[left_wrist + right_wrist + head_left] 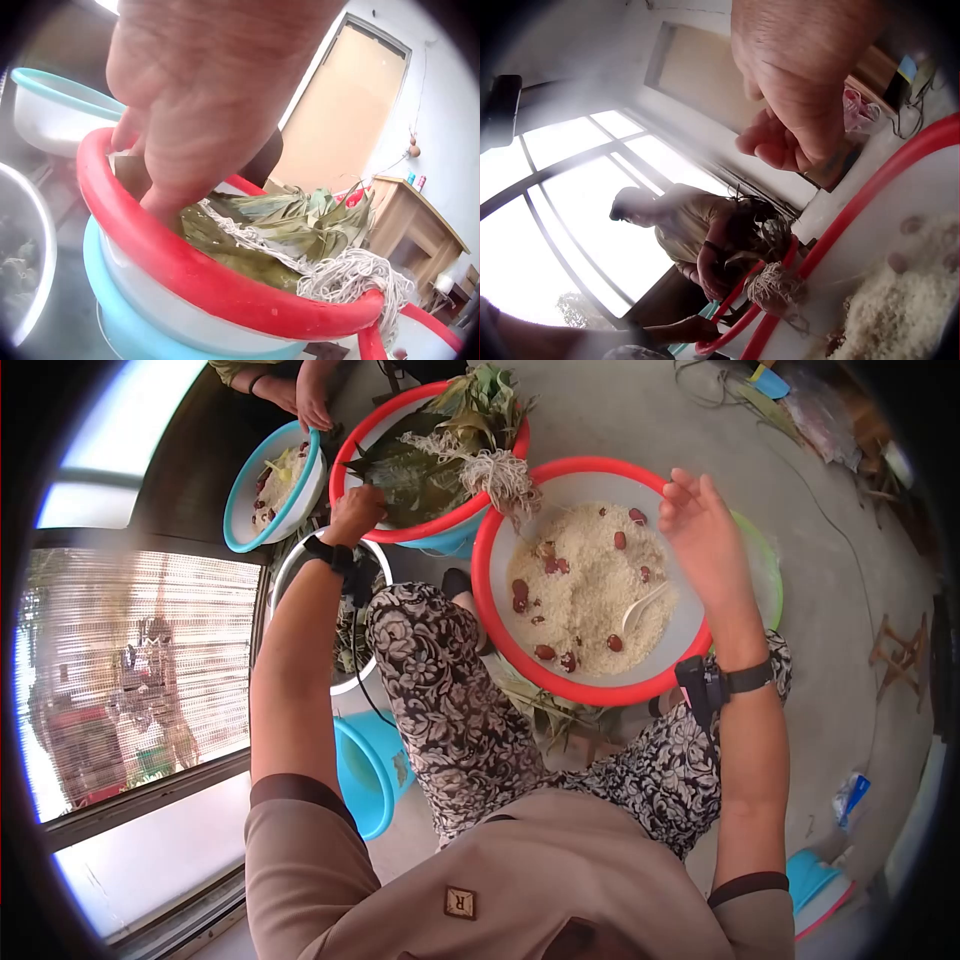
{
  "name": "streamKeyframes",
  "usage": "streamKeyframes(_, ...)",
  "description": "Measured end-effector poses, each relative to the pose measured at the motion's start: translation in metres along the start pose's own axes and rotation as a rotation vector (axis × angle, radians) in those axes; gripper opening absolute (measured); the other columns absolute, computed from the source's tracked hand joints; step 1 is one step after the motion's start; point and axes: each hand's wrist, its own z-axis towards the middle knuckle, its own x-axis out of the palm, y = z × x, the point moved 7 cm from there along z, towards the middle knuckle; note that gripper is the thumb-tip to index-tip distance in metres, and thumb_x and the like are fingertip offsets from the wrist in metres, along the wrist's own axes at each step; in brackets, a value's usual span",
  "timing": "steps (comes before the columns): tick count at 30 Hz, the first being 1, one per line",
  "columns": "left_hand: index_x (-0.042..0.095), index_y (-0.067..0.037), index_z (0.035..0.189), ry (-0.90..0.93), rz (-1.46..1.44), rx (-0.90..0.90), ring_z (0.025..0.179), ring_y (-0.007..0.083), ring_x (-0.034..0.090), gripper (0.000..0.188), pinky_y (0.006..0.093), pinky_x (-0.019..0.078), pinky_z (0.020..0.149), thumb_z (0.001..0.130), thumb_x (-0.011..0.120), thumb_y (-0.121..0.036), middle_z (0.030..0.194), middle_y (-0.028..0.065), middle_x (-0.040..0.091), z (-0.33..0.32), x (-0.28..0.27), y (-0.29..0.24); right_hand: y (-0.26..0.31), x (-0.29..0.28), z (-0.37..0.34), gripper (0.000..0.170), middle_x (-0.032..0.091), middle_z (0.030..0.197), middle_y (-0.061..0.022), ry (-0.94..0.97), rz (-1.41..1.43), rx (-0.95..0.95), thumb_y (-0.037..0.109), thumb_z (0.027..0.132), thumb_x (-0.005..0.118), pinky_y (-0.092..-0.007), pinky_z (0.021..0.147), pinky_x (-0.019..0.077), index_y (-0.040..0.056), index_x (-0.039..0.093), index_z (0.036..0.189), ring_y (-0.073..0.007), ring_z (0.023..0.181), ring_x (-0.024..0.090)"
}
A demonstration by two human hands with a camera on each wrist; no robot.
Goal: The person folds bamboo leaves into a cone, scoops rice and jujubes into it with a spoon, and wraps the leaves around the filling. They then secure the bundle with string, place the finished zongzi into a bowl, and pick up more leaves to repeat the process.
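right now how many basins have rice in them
2: the large white basin with a red rim, right of centre in the head view, and a smaller white basin with a light-blue rim, upper left. The green leaves may hide more.

Glossy red plastic rim [483, 575] (smooth-looking).

Red rims [487, 580], white rice [590, 600], dark-red dates [520, 596], black-and-white floral trousers [440, 700].

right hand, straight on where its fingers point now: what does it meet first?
Path looks free as far as the head view shows: past the right hand only grey floor appears, probably well below; depth is unclear.
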Motion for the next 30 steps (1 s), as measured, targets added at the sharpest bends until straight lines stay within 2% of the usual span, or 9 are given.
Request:
streamKeyframes(4,0.067,-0.005,0.093,-0.080,-0.307,0.131,0.088,0.0346,0.065,0.025,0.0432,0.0493,0.076,0.075,0.068,-0.023,0.083,0.0182,0.066,-0.004,-0.037,0.004,-0.006,0.003,0.003,0.036,0.063,0.098,-0.0085,0.017,0.003,0.019,0.032,0.095,0.060,-0.0308,0.075,0.0487,-0.0001,0.060,0.112,-0.0177,0.084,0.060)
streamKeyframes(10,0.065,-0.001,0.097,-0.182,-0.437,0.191,0.074,0.0181,0.064,0.026,0.0342,0.0485,0.068,0.080,0.068,-0.022,0.078,0.0103,0.066,-0.034,-0.115,-0.021,-0.021,-0.003,0.006,0.033,0.064,0.095,-0.0064,-0.009,-0.049,0.048,0.030,0.093,0.061,-0.0294,0.073,0.0484,0.0018,0.061,0.111,-0.0168,0.082,0.061)
streamKeyframes(14,0.066,-0.002,0.101,-0.260,-0.480,0.192,0.071,0.0219,0.065,0.030,0.0349,0.0502,0.068,0.078,0.068,-0.022,0.080,0.0133,0.068,-0.054,-0.155,-0.048,-0.033,0.005,-0.001,0.030,0.065,0.091,-0.0038,0.003,-0.148,0.095,0.029,0.094,0.060,-0.0260,0.068,0.0473,0.0043,0.061,0.111,-0.0141,0.077,0.061)
streamKeyframes(19,0.065,-0.002,0.098,-0.384,-0.471,0.318,0.072,0.0159,0.064,0.025,0.0327,0.0502,0.068,0.080,0.067,-0.019,0.079,0.0100,0.066,-0.103,-0.190,-0.134,-0.057,0.013,-0.014,0.034,0.067,0.101,-0.0091,0.141,-0.345,0.237,0.036,0.098,0.052,-0.0262,0.070,0.0500,0.0041,0.061,0.108,-0.0158,0.084,0.065)
streamKeyframes(21,0.067,-0.006,0.091,-0.384,-0.474,0.387,0.077,0.0317,0.066,0.020,0.0386,0.0522,0.068,0.075,0.064,-0.017,0.083,0.0181,0.066,-0.123,-0.179,-0.183,-0.075,0.019,-0.018,0.039,0.067,0.103,-0.0104,0.184,-0.286,0.321,0.039,0.099,0.050,-0.0281,0.073,0.0510,0.0039,0.059,0.112,-0.0176,0.086,0.066)
streamKeyframes(23,0.066,-0.008,0.097,-0.518,-0.268,0.537,0.086,0.0308,0.066,0.020,0.0411,0.0543,0.071,0.080,0.060,-0.016,0.096,0.0143,0.066,-0.138,-0.149,-0.231,-0.092,0.026,-0.024,0.044,0.067,0.105,-0.0117,0.225,-0.230,0.409,0.043,0.099,0.048,-0.0300,0.076,0.0521,0.0038,0.057,0.116,-0.0193,0.088,0.067)
streamKeyframes(25,0.063,-0.007,0.094,-0.329,-0.116,0.445,0.084,0.0316,0.066,0.017,0.0412,0.0550,0.070,0.077,0.062,-0.008,0.093,0.0121,0.062,-0.153,-0.118,-0.279,-0.110,0.033,-0.035,0.051,0.066,0.108,-0.0120,0.228,-0.067,0.554,0.049,0.099,0.044,-0.0345,0.081,0.0525,0.0056,0.051,0.124,-0.0222,0.095,0.066)
streamKeyframes(27,0.062,-0.004,0.091,-0.306,-0.178,0.593,0.083,0.0318,0.067,0.021,0.0411,0.0550,0.068,0.071,0.064,0.000,0.094,0.0126,0.060,-0.173,-0.092,-0.310,-0.114,0.036,-0.039,0.051,0.066,0.109,-0.0092,0.290,-0.015,0.565,0.050,0.098,0.045,-0.0367,0.083,0.0519,0.0077,0.049,0.126,-0.0219,0.099,0.064)
streamKeyframes(30,0.063,-0.011,0.100,-0.239,-0.099,0.658,0.080,0.0306,0.065,0.018,0.0402,0.0529,0.065,0.082,0.063,-0.014,0.091,0.0084,0.059,-0.187,-0.067,-0.328,-0.137,0.017,-0.027,0.040,0.063,0.107,-0.0062,0.230,0.145,0.634,0.037,0.097,0.054,-0.0365,0.082,0.0525,0.0061,0.054,0.122,-0.0203,0.097,0.064)
